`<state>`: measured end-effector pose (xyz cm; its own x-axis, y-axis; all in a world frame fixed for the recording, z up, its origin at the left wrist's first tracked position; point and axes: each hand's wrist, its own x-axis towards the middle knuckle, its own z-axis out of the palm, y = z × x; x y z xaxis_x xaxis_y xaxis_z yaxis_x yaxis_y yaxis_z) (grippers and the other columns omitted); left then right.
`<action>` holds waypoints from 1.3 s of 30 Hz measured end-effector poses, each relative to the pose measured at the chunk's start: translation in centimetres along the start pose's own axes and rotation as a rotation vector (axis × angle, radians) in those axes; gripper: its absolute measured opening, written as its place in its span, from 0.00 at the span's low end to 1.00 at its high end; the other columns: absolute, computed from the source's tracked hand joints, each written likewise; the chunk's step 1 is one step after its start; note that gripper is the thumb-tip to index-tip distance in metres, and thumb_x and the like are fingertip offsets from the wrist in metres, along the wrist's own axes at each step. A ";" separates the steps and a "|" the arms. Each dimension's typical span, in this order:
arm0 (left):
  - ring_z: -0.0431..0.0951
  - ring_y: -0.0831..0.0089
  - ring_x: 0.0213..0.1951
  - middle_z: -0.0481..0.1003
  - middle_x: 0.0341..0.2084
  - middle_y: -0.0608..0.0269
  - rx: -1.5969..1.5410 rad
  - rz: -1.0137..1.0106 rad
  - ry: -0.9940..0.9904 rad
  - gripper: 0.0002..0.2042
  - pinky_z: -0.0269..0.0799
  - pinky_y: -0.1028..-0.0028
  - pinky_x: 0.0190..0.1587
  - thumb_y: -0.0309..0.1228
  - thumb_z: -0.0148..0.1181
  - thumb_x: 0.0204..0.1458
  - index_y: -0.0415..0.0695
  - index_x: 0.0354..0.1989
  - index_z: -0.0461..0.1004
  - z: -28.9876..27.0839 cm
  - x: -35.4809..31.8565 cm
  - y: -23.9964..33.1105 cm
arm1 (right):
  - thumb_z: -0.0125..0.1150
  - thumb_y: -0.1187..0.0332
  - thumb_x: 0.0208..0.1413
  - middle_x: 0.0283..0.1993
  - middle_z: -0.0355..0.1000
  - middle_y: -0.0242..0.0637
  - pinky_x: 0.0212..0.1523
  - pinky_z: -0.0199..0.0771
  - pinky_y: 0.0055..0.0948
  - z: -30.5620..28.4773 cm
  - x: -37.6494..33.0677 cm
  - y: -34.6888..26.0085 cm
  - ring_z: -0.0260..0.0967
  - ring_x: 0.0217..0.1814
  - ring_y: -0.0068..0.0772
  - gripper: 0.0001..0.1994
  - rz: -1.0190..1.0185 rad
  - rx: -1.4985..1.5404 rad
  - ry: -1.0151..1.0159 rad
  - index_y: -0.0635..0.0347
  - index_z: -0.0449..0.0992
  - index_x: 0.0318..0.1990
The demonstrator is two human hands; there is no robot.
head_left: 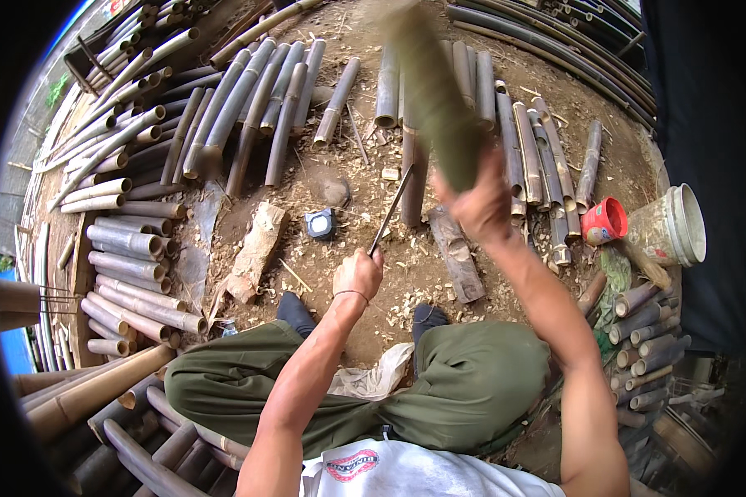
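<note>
Left hand (359,275) clenched on blade (391,210), slanting up-right; tip overlaps bamboo piece (415,192), upper centre, axis near-vertical, contact unclear. Right hand (479,203), nearer piece, grasps blurred green club (449,116).

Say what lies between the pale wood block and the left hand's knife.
The head view shows what looks like a tape measure between block and knife, on soil strewn with wood chips.

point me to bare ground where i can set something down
One patch, strewn with chips, lies between the left hand and the darker wood block. Bare earth also shows beyond the red bucket, right of the last bamboo tube. It is crowded along the left, with stacked bamboo, and beyond the right hand, with rows of tubes.
</note>
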<state>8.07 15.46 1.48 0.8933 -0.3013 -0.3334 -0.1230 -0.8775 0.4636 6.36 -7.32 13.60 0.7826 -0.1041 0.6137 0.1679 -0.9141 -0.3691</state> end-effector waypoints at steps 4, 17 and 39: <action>0.79 0.37 0.40 0.78 0.30 0.33 0.029 -0.003 0.052 0.28 0.74 0.49 0.45 0.51 0.46 0.61 0.33 0.35 0.78 3.0 0.5 -1.8 | 0.75 0.59 0.45 0.53 0.67 0.57 0.30 0.84 0.31 5.4 -8.8 2.3 0.75 0.38 0.46 0.55 0.165 -0.403 -0.539 0.40 0.40 0.76; 0.81 0.41 0.39 0.79 0.32 0.36 0.111 0.025 -0.133 0.26 0.75 0.52 0.46 0.50 0.47 0.61 0.36 0.36 0.81 1.5 1.4 -1.9 | 0.74 0.59 0.46 0.49 0.66 0.55 0.32 0.86 0.45 5.6 -12.5 3.7 0.74 0.41 0.49 0.52 0.206 -0.353 -0.514 0.39 0.43 0.75; 0.76 0.69 0.23 0.77 0.22 0.54 0.436 0.100 -0.348 0.28 0.78 0.62 0.30 0.52 0.38 0.67 0.43 0.29 0.78 -6.6 2.1 0.6 | 0.74 0.56 0.46 0.52 0.65 0.52 0.38 0.83 0.43 0.0 -16.4 1.4 0.73 0.47 0.49 0.54 0.432 -0.024 -0.057 0.49 0.42 0.75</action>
<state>12.77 16.75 6.47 0.6819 -0.4317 -0.5905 -0.4331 -0.8888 0.1497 -6.26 -6.86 3.01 0.8102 -0.4574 0.3666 -0.1957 -0.8006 -0.5664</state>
